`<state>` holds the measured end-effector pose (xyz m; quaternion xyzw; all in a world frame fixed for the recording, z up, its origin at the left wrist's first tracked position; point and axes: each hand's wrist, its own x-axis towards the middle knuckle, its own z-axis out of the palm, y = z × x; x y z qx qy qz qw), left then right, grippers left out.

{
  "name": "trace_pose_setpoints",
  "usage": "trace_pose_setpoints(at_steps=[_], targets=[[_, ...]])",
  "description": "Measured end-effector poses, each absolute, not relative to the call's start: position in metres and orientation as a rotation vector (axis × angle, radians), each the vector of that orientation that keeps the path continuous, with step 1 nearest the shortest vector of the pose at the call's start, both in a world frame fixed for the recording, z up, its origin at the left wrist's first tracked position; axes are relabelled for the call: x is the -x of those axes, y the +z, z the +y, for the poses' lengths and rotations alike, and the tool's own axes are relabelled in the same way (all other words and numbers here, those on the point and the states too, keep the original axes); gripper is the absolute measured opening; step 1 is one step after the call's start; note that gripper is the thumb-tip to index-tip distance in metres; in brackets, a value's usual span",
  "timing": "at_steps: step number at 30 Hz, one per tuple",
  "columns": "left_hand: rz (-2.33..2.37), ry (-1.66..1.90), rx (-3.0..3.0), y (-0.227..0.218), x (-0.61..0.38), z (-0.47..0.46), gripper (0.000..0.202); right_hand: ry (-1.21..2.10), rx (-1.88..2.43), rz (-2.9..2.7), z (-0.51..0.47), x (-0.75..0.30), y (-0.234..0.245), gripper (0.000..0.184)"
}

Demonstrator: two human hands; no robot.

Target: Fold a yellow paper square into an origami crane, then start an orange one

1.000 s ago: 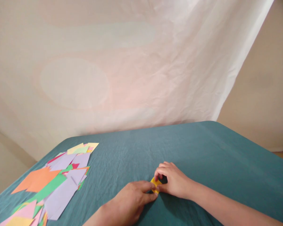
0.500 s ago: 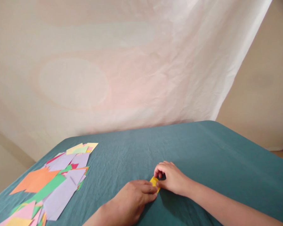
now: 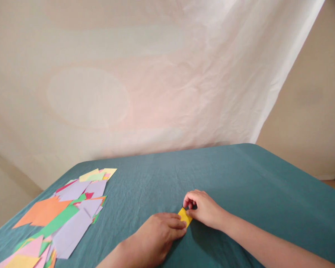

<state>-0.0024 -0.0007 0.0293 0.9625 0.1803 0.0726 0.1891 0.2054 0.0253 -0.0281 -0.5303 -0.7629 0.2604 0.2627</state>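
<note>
The small yellow paper (image 3: 185,217) lies on the dark green tablecloth (image 3: 226,178), near the front of the view and between the two hands, and what has changed in the last second is mainly how much of it can be seen: earlier the fingers of both hands met over it and covered most of its middle, while now a longer yellow strip shows between them. The right hand (image 3: 205,210) has moved a little up and away along the paper, so its thumb is now at the upper right edge; its fingers are curled, with only a narrow space between forefinger and thumb, and I cannot tell if they pinch the edge or merely touch it. The left hand (image 3: 162,233) has stayed almost in the same place, its fingers close together and laid over the lower left part of the paper; whether the thumb also grips from below, I cannot tell. For the work, I judge this to mean that the left hand serves as the anchor, and that the right one is free to handle the far end without the piece sliding. The pile of coloured papers (image 3: 72,232) on the left side, well apart from both hands, looks unchanged in its arrangement
</note>
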Motion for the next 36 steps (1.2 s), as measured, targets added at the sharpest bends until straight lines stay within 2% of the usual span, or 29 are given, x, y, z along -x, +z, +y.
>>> trace_pose_setpoints(at_steps=[4,9,14,20,25,36], targets=[[0.527,0.209,-2.703,0.032,0.004,-0.002,0.035,0.592,1.394,-2.121,0.019,-0.209,-0.025,0.021],[0.529,0.223,-2.696,0.03,0.006,-0.002,0.034,0.247,1.276,-2.309,-0.011,-0.215,-0.021,0.022],[0.553,0.201,-2.712,0.031,0.008,0.001,0.034,0.023,1.273,-2.421,-0.031,-0.214,-0.027,0.018],[0.557,0.153,-2.733,0.037,0.009,0.002,0.037,-0.205,1.229,-2.503,-0.034,-0.21,-0.034,0.023],[0.563,0.155,-2.726,0.036,0.011,0.002,0.038,-0.202,1.163,-2.521,-0.037,-0.209,-0.037,0.024],[0.565,0.114,-2.719,0.033,0.014,0.004,0.039,0.021,1.127,-2.564,-0.039,-0.208,-0.027,0.021]])
